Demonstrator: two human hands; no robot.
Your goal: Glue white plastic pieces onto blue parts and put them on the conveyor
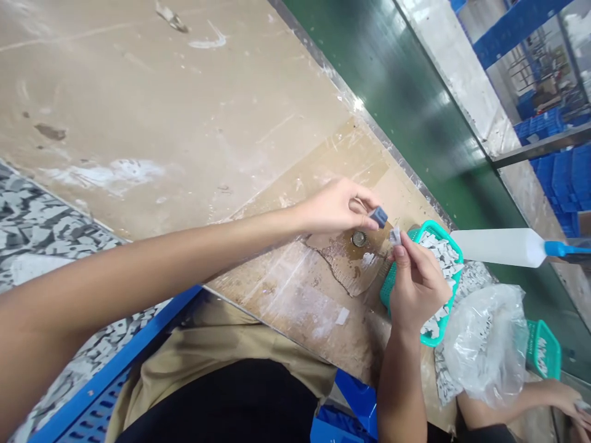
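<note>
My left hand (348,206) pinches a small dark grey-blue plastic piece (379,216) between thumb and fingertips. Close by on the right, my right hand (418,280) holds a small light grey piece (395,235) between thumb and forefinger. The two pieces face each other with a narrow gap between them. Below my left fingertips, a round metal cap (359,238) rests on the stained worktable. Just behind my right hand stands a teal plastic basket (386,292) heaped with small white and grey pieces (436,249), partly hidden by the hand.
A white bottle with a blue cap (501,247) lies beyond the basket, near a clear plastic bag (484,338). Another teal basket (556,354) and a co-worker's hand (566,397) are at lower right. Many grey pieces (41,215) fill the left side. A green belt (406,117) runs behind.
</note>
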